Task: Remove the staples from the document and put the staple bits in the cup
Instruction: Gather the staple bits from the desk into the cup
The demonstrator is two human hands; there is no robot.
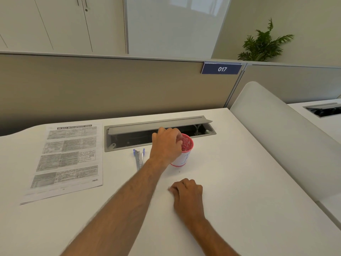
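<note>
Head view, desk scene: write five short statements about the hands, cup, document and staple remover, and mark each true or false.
1. The left hand is at the rim of the red-lined white paper cup. True.
2. The printed paper document lies to the right of the cup. False: it lies to the left.
3. The right hand rests on the white desk, fingers curled. True.
4. The blue-tipped metal staple remover is in the right hand. False: it lies on the desk beside the cup.
5. The grey cable tray lid is closed. False: it is raised.

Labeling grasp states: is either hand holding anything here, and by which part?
Left hand has its fingers at the cup rim; whether they pinch a staple bit cannot be told. Right hand rests curled on the desk, nothing visibly held.
</note>
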